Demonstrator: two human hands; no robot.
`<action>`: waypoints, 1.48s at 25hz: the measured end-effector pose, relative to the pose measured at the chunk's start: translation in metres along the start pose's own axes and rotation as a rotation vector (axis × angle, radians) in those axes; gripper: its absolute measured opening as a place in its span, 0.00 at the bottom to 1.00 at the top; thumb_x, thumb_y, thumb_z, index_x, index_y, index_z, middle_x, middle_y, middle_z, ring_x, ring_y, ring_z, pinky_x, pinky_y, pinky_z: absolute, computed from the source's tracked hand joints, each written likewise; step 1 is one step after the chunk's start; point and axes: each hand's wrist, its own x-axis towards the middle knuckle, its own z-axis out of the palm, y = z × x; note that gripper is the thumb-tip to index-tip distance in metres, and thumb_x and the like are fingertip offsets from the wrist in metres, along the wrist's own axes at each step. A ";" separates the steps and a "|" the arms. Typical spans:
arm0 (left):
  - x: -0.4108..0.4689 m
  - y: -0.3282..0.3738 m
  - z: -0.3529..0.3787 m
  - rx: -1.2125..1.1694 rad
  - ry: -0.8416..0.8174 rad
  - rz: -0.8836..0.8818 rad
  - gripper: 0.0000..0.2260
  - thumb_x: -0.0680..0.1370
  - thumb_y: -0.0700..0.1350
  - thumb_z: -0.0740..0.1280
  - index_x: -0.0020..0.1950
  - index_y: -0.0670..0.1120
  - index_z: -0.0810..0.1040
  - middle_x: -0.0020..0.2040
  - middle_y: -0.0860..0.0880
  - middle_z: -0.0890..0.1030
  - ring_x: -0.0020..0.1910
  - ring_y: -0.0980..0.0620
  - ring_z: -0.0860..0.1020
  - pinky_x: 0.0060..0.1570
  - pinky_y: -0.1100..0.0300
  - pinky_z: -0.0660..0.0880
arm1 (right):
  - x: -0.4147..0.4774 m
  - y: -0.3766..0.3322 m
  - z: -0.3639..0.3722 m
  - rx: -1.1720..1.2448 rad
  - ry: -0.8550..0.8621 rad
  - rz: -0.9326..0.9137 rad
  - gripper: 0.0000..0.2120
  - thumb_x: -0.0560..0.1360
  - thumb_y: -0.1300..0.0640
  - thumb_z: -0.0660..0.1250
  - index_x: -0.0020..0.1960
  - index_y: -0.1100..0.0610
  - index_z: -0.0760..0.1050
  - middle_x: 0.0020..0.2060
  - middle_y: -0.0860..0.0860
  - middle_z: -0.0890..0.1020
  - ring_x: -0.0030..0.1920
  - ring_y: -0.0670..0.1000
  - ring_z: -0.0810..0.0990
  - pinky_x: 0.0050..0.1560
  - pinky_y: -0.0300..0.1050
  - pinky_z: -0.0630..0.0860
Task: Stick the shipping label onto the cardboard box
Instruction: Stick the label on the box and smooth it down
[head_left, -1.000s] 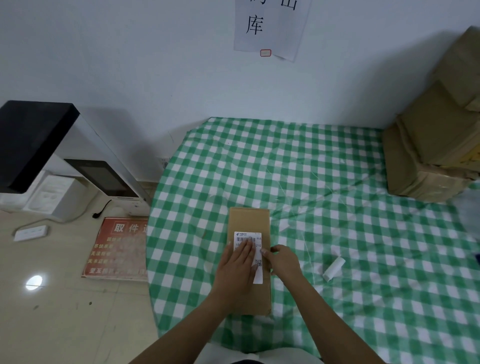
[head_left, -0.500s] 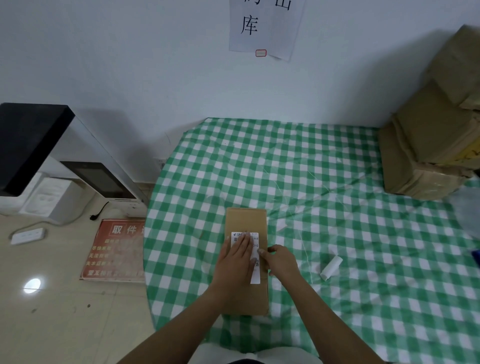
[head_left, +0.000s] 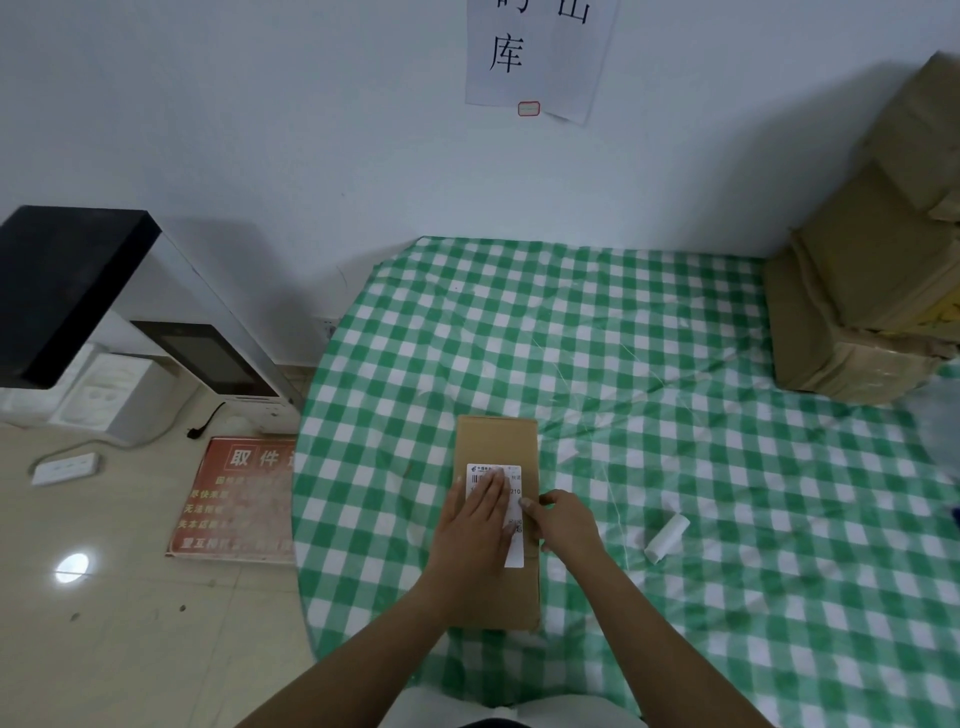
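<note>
Head view: a closed flat box lies lengthwise near the front edge of the table, which wears a green-and-white checked cloth. Nothing shows of what the box holds. A white label sits on the box top, nearer its right edge, with printed lines and a code at its lower part.

Left hand lies flat on the label, fingers together and stretched out, palm pressing down over its left and middle part; its grip is spread flat, pinching nothing. Right hand rests at the box's right edge, fingers curled, with a fingertip touching the label's right margin; whether it pinches anything I cannot tell.

To the right of the box, well apart, a small white roll lies on the cloth. At the table's far right corner, brown cartons are stacked against the wall, all shut. On the floor to the left, a red sign lies beside a white machine.
</note>
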 end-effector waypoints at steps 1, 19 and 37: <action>-0.004 0.000 0.001 -0.006 0.010 -0.003 0.33 0.83 0.52 0.36 0.65 0.43 0.78 0.66 0.47 0.78 0.67 0.51 0.75 0.72 0.49 0.48 | 0.000 0.000 0.000 0.004 -0.001 0.001 0.25 0.74 0.42 0.67 0.64 0.57 0.74 0.49 0.54 0.84 0.42 0.53 0.84 0.50 0.54 0.82; -0.006 -0.002 -0.008 0.008 -0.061 0.024 0.25 0.78 0.53 0.50 0.65 0.44 0.78 0.66 0.47 0.78 0.67 0.52 0.75 0.70 0.49 0.48 | -0.004 -0.007 -0.008 0.010 0.004 -0.049 0.19 0.75 0.47 0.69 0.51 0.65 0.80 0.41 0.59 0.86 0.42 0.57 0.86 0.51 0.57 0.82; -0.049 0.000 0.009 -0.025 -0.010 0.007 0.30 0.84 0.52 0.38 0.69 0.43 0.74 0.70 0.47 0.74 0.71 0.51 0.70 0.70 0.49 0.48 | -0.005 -0.004 0.002 0.100 0.055 -0.018 0.18 0.74 0.47 0.70 0.52 0.62 0.80 0.38 0.53 0.82 0.44 0.56 0.84 0.50 0.58 0.82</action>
